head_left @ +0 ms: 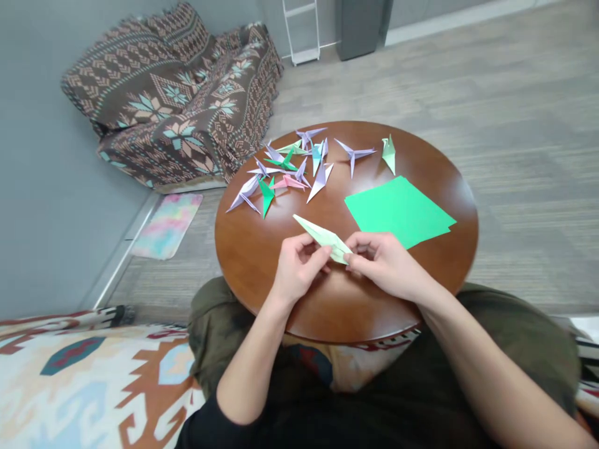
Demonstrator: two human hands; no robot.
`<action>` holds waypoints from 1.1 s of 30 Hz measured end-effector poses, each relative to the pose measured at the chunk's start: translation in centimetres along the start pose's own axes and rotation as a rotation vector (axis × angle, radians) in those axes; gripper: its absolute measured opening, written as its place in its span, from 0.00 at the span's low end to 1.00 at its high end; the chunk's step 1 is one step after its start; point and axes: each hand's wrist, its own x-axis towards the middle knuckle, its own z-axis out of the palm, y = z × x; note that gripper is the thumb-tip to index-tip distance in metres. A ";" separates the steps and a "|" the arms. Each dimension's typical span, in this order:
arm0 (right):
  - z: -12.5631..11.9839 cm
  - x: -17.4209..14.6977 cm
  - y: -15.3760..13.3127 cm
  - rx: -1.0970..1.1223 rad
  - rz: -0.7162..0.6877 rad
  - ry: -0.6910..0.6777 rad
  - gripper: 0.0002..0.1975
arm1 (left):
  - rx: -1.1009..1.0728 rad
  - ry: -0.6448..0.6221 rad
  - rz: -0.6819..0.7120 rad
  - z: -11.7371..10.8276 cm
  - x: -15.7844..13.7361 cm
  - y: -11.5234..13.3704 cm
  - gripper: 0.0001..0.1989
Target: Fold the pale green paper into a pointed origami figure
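Between my two hands is a pale green piece of folded origami paper (322,234), long and narrow, with its pointed end toward the upper left. My left hand (302,265) pinches its near edge around the middle, thumb on top. At the lower right end, my right hand (381,262) grips it between thumb and fingers. Part of the paper is covered by my fingertips. Just beyond my right hand lies a stack of green paper sheets (397,209). Several folded paper cranes in purple, green and pink, among them a pink crane (289,182), cluster at the table's far left.
The round brown table (262,262) stands over my knees. A light green crane (389,154) and a purple crane (354,156) sit near its far edge. Beyond are a blanket-covered sofa (187,112), a white rack (302,31) and a pastel mat (168,224).
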 end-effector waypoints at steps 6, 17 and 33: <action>0.6 0.0 0.2 -0.049 0.006 0.054 0.05 | 0.059 0.021 -0.073 0.8 -0.1 0.1 0.10; 0.1 0.1 0.1 0.046 0.077 0.156 0.04 | 0.089 0.181 0.058 0.4 0.0 0.1 0.18; -0.3 0.3 -0.1 0.548 0.160 0.096 0.15 | 0.070 0.007 0.133 0.2 0.4 0.0 0.07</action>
